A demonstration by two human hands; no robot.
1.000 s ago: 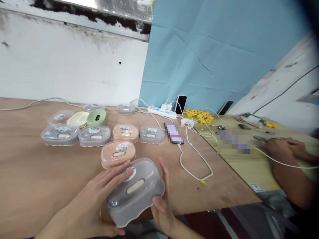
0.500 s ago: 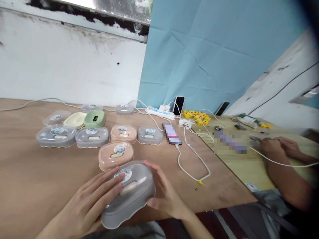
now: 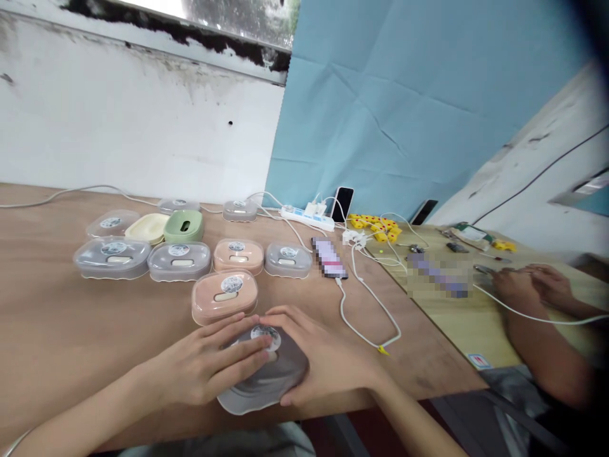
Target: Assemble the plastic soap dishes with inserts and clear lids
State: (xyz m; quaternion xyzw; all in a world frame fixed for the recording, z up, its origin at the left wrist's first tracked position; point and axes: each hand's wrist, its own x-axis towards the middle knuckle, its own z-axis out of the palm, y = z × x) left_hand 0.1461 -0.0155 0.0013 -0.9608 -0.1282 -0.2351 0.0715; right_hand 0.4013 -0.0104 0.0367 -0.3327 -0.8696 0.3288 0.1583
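Head camera view: a person is bracing a gray box point(image 3: 284, 376) with two bare hands at the near edge of a brown table point(image 3: 118, 336), just in front of a peach box point(image 3: 209, 304). The left hand point(image 3: 202, 365) is lying across the top, its fingers reaching a round label point(image 3: 266, 336); its thumb is hiding from view, so whether that hand is gripping or only pressing cannot be told. The right hand point(image 3: 328, 352) is curving around the other end, holding the gray box between a thumb low on the near side and fingers at the far edge. Handling it well is probably depending on even pressure: flat left fingers are likely serving better than one hard fingertip, as the top is looking smooth and slippery. The curved right grip is seemingly offering the firmer hold for squaring the box. Whether the underside is resting wholly on the tabletop is not showing, so the near rim is calling for care. With the peach box sitting so near, small movements are seeming wiser. A phone point(image 3: 330, 257) and white cable point(image 3: 396, 327) are lying apart, off to the right.
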